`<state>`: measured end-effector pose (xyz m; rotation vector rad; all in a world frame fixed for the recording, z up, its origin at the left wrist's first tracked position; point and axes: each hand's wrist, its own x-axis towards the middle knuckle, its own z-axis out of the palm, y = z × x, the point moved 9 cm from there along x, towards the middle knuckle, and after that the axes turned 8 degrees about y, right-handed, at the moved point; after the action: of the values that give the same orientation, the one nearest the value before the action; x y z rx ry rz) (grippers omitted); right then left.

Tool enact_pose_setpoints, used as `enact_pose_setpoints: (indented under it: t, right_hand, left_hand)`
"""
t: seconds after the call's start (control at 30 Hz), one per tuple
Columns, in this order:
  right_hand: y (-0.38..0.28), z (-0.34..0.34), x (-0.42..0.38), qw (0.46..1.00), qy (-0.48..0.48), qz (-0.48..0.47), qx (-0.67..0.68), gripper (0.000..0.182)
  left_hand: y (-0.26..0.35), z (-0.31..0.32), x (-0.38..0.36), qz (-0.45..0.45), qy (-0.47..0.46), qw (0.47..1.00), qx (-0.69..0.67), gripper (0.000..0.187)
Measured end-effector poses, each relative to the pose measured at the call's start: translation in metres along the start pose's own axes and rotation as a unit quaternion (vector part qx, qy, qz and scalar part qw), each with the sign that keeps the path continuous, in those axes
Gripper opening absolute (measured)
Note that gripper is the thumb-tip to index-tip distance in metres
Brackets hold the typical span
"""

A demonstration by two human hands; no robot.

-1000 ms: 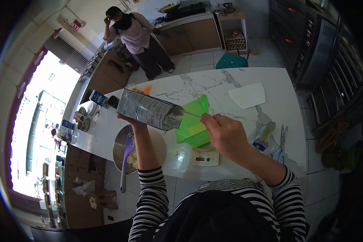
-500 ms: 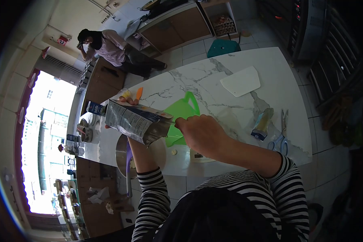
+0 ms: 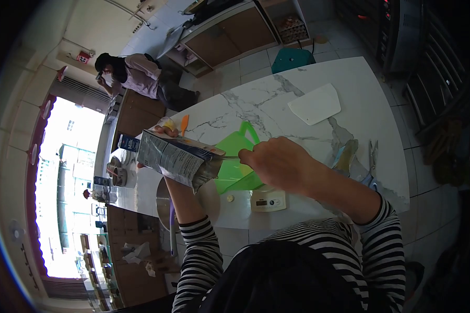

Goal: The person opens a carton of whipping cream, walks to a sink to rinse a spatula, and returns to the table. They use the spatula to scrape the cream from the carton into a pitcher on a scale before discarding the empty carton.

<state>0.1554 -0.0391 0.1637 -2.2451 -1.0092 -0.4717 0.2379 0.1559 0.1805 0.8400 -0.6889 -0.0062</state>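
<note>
My left hand is wrapped round a carton, which is tilted on its side with its torn silvery opening toward the right. My right hand pinches the thin handle of a utensil, whose other end is hidden inside the carton mouth. Below and behind the carton's opening lies a green plastic jug. A kitchen scale stands at the near edge under my right forearm, beside a small pale round piece. The steel bowl is partly hidden by my left forearm.
On the marble table are a white board, an orange spatula, an opened packet and scissors. A blue milk carton stands at the left. Another person is beyond the far-left corner, near a teal stool.
My right hand has moved right, away from the carton mouth, and more of the utensil handle shows. The scale is less covered. The other person has moved and leans more.
</note>
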Motion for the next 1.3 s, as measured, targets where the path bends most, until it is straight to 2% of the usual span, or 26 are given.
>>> enact_pose_setpoints:
  t: [0.07, 0.17, 0.23, 0.37, 0.47, 0.57, 0.63, 0.77, 0.83, 0.87, 0.97, 1.03, 1.23, 1.27, 1.3]
  right_hand:
    - [0.003, -0.004, -0.003, 1.000, -0.003, 0.001, -0.004, 0.012]
    - [0.009, -0.010, -0.008, 1.000, -0.008, 0.011, -0.001, 0.011]
    - [0.011, -0.011, -0.013, 0.999, -0.047, 0.017, -0.016, 0.012]
    - [0.015, -0.014, -0.023, 0.998, -0.042, 0.021, -0.035, 0.012]
    - [0.014, -0.015, -0.029, 0.996, -0.025, -0.010, -0.080, 0.013]
    - [0.016, -0.015, -0.035, 0.993, -0.022, -0.016, -0.118, 0.014]
    - [0.017, -0.020, -0.037, 0.993, -0.010, -0.011, -0.114, 0.016]
    - [0.016, -0.032, -0.039, 0.994, 0.028, -0.010, -0.108, 0.016]
    - [0.015, -0.045, -0.039, 0.991, 0.097, 0.004, -0.094, 0.019]
    - [0.014, -0.043, -0.039, 0.991, 0.097, 0.002, -0.095, 0.019]
    - [0.011, -0.028, -0.036, 0.991, 0.117, 0.005, -0.067, 0.026]
    - [0.007, -0.014, -0.034, 0.985, 0.168, -0.004, -0.038, 0.035]
    - [0.016, 0.013, -0.038, 0.986, 0.159, 0.028, -0.053, 0.041]
    - [0.016, 0.011, -0.040, 0.985, 0.159, 0.027, -0.053, 0.041]
    - [0.019, 0.007, -0.044, 0.985, 0.161, 0.038, -0.056, 0.038]
  left_hand:
    - [-0.003, 0.005, 0.002, -0.004, -0.015, 1.000, 0.006, 0.095]
    - [0.002, 0.004, 0.003, 0.037, -0.007, 0.999, -0.001, 0.097]
    - [-0.004, 0.007, 0.003, -0.004, -0.001, 0.999, -0.039, 0.100]
    - [0.000, -0.007, 0.002, 0.016, 0.013, 0.999, -0.025, 0.101]
    - [0.007, -0.016, 0.000, 0.049, -0.009, 0.999, -0.006, 0.097]
    - [0.006, -0.023, -0.003, 0.016, 0.000, 1.000, 0.014, 0.098]
    - [0.017, -0.044, -0.005, 0.068, 0.072, 0.989, 0.111, 0.100]
    - [0.018, -0.054, -0.006, 0.056, 0.062, 0.992, 0.094, 0.102]
    - [0.021, -0.065, -0.009, 0.059, 0.103, 0.986, 0.118, 0.103]
    - [0.021, -0.067, -0.009, 0.061, 0.103, 0.986, 0.118, 0.103]
    - [0.019, -0.067, -0.009, 0.060, 0.100, 0.989, 0.092, 0.103]
    - [0.014, -0.078, -0.013, 0.033, 0.148, 0.982, 0.109, 0.103]
    - [0.019, -0.074, -0.008, 0.075, 0.096, 0.988, 0.090, 0.103]
    - [0.021, -0.080, -0.011, 0.077, 0.096, 0.988, 0.090, 0.103]
    - [0.021, -0.093, -0.016, 0.070, 0.137, 0.983, 0.102, 0.101]
